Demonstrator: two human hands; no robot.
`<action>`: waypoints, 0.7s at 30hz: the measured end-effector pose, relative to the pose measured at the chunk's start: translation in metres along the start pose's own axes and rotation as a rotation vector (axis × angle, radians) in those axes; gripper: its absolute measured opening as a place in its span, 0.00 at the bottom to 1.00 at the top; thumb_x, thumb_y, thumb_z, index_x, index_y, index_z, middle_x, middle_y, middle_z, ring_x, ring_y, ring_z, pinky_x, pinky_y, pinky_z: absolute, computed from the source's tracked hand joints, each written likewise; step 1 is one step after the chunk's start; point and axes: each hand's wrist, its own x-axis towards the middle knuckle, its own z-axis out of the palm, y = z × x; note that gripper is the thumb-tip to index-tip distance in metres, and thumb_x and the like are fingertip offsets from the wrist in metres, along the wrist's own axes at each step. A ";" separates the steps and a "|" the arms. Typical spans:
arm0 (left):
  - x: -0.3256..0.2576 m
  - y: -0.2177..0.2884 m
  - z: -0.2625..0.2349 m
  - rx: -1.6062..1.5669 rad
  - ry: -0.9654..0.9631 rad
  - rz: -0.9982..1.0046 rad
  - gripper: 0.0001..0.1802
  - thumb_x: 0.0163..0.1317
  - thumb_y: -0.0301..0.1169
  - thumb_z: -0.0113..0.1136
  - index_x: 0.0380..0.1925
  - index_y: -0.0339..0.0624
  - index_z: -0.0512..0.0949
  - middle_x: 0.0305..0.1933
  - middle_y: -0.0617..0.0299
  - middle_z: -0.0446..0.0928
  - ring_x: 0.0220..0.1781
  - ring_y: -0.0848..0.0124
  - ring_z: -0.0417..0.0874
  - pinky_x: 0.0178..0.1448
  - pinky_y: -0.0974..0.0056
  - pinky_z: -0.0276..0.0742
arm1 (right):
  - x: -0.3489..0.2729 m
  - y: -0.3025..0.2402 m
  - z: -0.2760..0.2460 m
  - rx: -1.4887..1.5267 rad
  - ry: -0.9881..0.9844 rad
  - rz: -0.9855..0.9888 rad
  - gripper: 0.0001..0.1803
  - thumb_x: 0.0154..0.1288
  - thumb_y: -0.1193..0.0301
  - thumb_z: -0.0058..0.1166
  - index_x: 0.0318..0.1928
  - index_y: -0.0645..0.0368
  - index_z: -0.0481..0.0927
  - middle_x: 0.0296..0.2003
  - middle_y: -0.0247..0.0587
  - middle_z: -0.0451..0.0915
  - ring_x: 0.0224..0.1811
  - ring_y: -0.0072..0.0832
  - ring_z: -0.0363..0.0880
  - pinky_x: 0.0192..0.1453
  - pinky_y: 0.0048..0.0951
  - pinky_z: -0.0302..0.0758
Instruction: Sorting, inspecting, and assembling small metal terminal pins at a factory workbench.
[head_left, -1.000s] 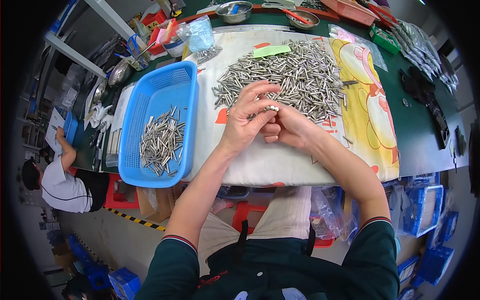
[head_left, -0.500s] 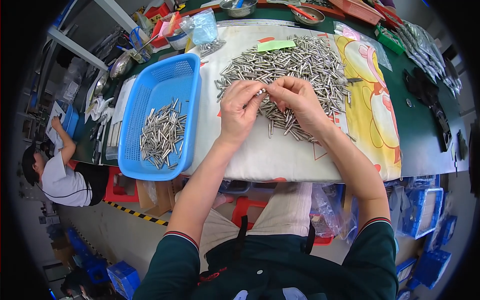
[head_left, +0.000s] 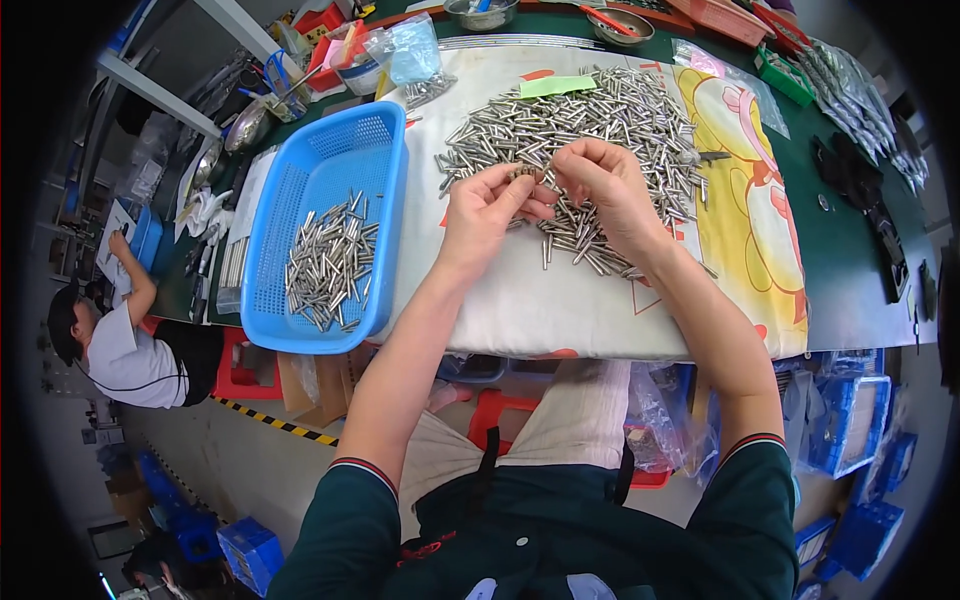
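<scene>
From my station I have the left fingers [head_left: 511, 196] curled in, thumb pressed toward the index, pinching a few small metal pieces [head_left: 523, 173] that are too hidden for me to count. My right fingers [head_left: 588, 161] are bent just beside them, slightly to the right, thumb and index close together; I cannot tell whether anything sits between those tips. Under and beyond both sets of fingers spreads a broad heap of short, slim, silver metal pins [head_left: 645, 130], its near edge reaching toward me below the right fingers. A pale green paper strip [head_left: 558, 86] lies on the heap, farther out from the fingers. The heap rests on a cream cloth with red and yellow prints [head_left: 560, 312], laid over a dark green tabletop [head_left: 826, 250] that shows well to the right of my fingers. Well apart, left of the left fingers, stands a bright blue rectangular plastic basket with perforated walls [head_left: 394, 190]; more silver pins [head_left: 328, 265] lie in its near half.
</scene>
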 end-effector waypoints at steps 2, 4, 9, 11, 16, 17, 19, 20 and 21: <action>0.003 0.002 -0.001 -0.148 -0.054 -0.171 0.12 0.67 0.31 0.51 0.42 0.32 0.76 0.35 0.54 0.81 0.33 0.71 0.84 0.40 0.70 0.80 | 0.002 0.003 -0.002 0.043 0.079 -0.030 0.07 0.58 0.69 0.56 0.29 0.60 0.79 0.22 0.28 0.75 0.23 0.12 0.67 0.26 0.16 0.62; 0.002 0.002 -0.002 -0.166 -0.074 -0.221 0.13 0.67 0.32 0.51 0.42 0.31 0.75 0.37 0.53 0.81 0.35 0.71 0.84 0.42 0.69 0.81 | 0.002 0.004 -0.004 0.079 0.104 -0.037 0.07 0.58 0.68 0.56 0.29 0.59 0.79 0.22 0.28 0.75 0.23 0.12 0.67 0.26 0.16 0.62; 0.003 -0.002 -0.011 -0.445 -0.188 -0.339 0.14 0.67 0.30 0.50 0.45 0.28 0.73 0.42 0.47 0.79 0.40 0.67 0.83 0.47 0.67 0.82 | 0.004 0.006 -0.004 0.074 0.103 -0.055 0.08 0.58 0.67 0.57 0.28 0.59 0.79 0.21 0.28 0.74 0.22 0.12 0.67 0.27 0.16 0.62; 0.003 -0.002 -0.009 -0.427 -0.194 -0.361 0.14 0.66 0.28 0.51 0.46 0.27 0.72 0.43 0.46 0.79 0.41 0.67 0.83 0.48 0.67 0.81 | 0.005 0.007 -0.008 0.057 0.088 -0.031 0.06 0.58 0.68 0.56 0.31 0.58 0.77 0.24 0.26 0.75 0.24 0.11 0.68 0.28 0.16 0.62; 0.003 0.002 -0.004 -0.375 -0.213 -0.392 0.15 0.63 0.23 0.52 0.48 0.26 0.71 0.45 0.45 0.78 0.43 0.66 0.83 0.51 0.67 0.81 | 0.005 0.006 -0.011 0.040 0.114 -0.027 0.07 0.58 0.67 0.56 0.30 0.57 0.77 0.23 0.25 0.74 0.24 0.11 0.68 0.29 0.16 0.62; 0.004 0.002 -0.005 -0.369 -0.219 -0.388 0.15 0.62 0.22 0.53 0.48 0.26 0.71 0.45 0.45 0.78 0.43 0.66 0.83 0.51 0.68 0.81 | 0.005 0.005 -0.011 0.038 0.114 -0.025 0.07 0.59 0.67 0.56 0.30 0.56 0.77 0.23 0.25 0.74 0.24 0.11 0.68 0.29 0.16 0.62; 0.004 0.002 -0.005 -0.365 -0.222 -0.384 0.15 0.61 0.21 0.53 0.48 0.26 0.71 0.45 0.45 0.78 0.44 0.66 0.83 0.51 0.68 0.81 | 0.004 0.004 -0.009 0.034 0.114 -0.029 0.06 0.59 0.67 0.56 0.30 0.56 0.77 0.23 0.25 0.74 0.24 0.11 0.68 0.29 0.16 0.62; 0.003 0.001 -0.005 -0.364 -0.226 -0.383 0.15 0.62 0.22 0.52 0.48 0.26 0.71 0.46 0.45 0.78 0.44 0.66 0.83 0.51 0.67 0.81 | 0.004 0.005 -0.008 0.051 0.129 -0.038 0.08 0.58 0.67 0.57 0.29 0.57 0.78 0.22 0.26 0.74 0.23 0.12 0.67 0.27 0.16 0.61; 0.003 0.001 -0.005 -0.364 -0.229 -0.383 0.14 0.63 0.23 0.51 0.48 0.26 0.71 0.46 0.45 0.78 0.44 0.66 0.83 0.51 0.67 0.81 | 0.004 0.005 -0.007 0.069 0.143 -0.048 0.09 0.57 0.66 0.58 0.28 0.59 0.78 0.21 0.28 0.74 0.21 0.12 0.65 0.26 0.16 0.61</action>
